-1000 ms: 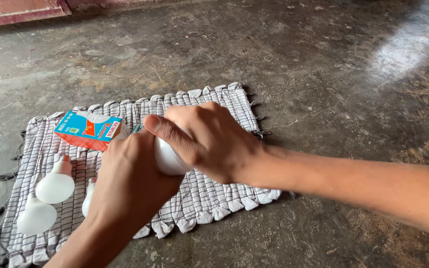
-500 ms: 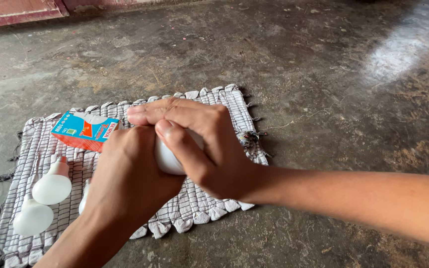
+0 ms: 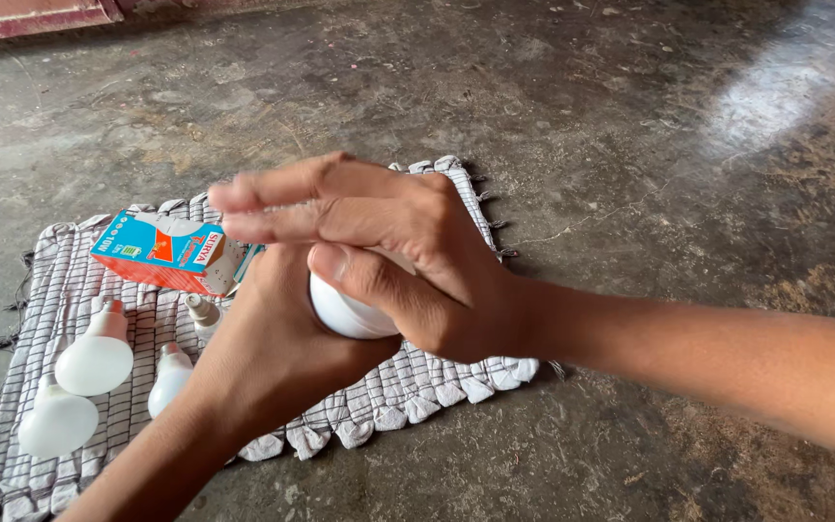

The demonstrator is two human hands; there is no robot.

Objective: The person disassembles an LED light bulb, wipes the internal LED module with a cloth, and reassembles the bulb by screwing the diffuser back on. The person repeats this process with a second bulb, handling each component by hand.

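Observation:
A white bulb (image 3: 348,311) is held between both hands above a checked cloth mat (image 3: 437,377). My left hand (image 3: 277,343) wraps around the bulb from below and the left. My right hand (image 3: 388,246) lies over its top, thumb pressed on the white dome, fingers stretched out flat to the left. Most of the bulb is hidden by the hands.
On the mat lie a blue and orange carton (image 3: 171,253), two white bulbs (image 3: 94,358) (image 3: 55,420) at the left, another bulb (image 3: 168,379) beside my left wrist and a small bulb base (image 3: 202,311). The mat rests on a grey stone floor (image 3: 630,145).
My right hand has opened its fingers and slid over the top of the bulb, from a curled grip to a flat palm. The left hand has kept its hold.

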